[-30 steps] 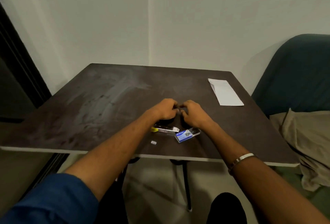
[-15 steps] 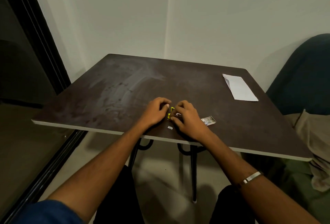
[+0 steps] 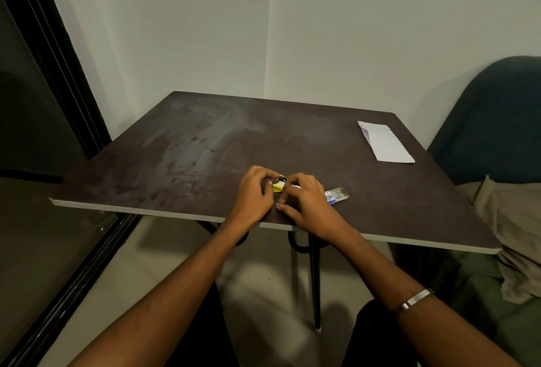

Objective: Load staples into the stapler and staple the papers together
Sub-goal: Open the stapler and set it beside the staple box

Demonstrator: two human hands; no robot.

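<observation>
We have both hands down at the near edge of the table [image 3: 181, 161], closed around the small yellow and black stapler [image 3: 278, 185], which sits in the gap between them. Our left hand [image 3: 254, 195] curls round it from its own right side, fingers bent over the top and thumb tucked toward the yellow end; our right hand [image 3: 307, 202] meets it from its own left, fingertips pinched at something pale at the stapler's edge, though the view is too small for us to say whether that is a strip of staples or part of the magazine. The stapler's long axis is hard to read with so little of it showing; it seems to run roughly from one hand across to the other. The staple box [image 3: 337, 195] lies open just beyond the knuckles of our right hand, on its outer side, touching or nearly touching it, so that hand is clearly the nearer one for fetching more staples. The papers [image 3: 383, 144] lie well away, forward and to the right of our right hand, near the far right corner, with their long side running away from us. We judge the loading step is in hand, and the stapling will call for a long reach by the right hand.
</observation>
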